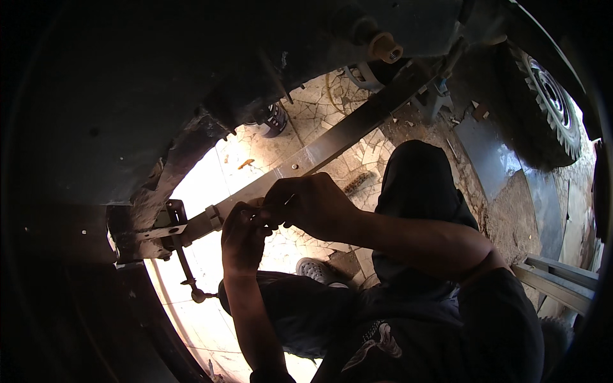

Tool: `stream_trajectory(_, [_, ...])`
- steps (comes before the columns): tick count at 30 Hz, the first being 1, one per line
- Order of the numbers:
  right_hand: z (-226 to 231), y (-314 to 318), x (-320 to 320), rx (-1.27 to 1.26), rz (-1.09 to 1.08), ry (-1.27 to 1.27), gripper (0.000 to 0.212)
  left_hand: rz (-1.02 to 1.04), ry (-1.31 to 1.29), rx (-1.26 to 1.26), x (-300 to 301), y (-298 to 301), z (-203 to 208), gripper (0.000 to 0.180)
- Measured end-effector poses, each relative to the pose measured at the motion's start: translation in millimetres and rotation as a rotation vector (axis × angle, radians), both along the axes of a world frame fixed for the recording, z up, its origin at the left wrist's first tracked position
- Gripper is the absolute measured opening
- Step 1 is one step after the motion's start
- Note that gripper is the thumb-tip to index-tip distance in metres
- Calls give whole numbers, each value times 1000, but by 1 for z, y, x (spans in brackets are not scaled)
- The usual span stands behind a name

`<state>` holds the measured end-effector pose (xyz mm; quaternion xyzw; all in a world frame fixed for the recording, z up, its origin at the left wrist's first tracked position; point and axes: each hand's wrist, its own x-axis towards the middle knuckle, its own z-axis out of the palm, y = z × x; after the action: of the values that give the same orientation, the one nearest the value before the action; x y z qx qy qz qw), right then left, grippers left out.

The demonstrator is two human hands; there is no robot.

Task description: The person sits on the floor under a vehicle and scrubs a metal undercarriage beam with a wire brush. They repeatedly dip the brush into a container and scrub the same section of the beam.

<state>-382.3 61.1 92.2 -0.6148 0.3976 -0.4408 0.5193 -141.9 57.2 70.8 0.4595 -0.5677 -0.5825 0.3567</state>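
Observation:
My left hand (241,237) and my right hand (311,203) meet in front of me, fingers closed and pinched close together. Whatever small thing they hold between the fingertips is too dark and too small to name. Just beyond them runs a long metal bar (332,144), slanting from lower left to upper right, with a small bolt head (295,166) on its face. A bracket (167,231) joins the bar's left end, and a dark rod with a rounded joint (198,295) hangs below it.
Dark vehicle bodywork (96,127) fills the left and top, with a brown threaded fitting (385,48) jutting down. A wheel with a knobbly tyre (554,105) stands at the far right. Metal channels (554,282) lie lower right. A dark can (273,121) sits on the cracked tile floor.

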Motion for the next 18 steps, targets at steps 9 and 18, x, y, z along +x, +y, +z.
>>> stream_trajectory(9, [4,-12,20,-104,-223,27,19,143,-61,-203,-42,-10,12,47])
stream_trajectory(18, [-18,-17,44,-240,-294,-30,55,369,-670,-714,-13,-48,22,20])
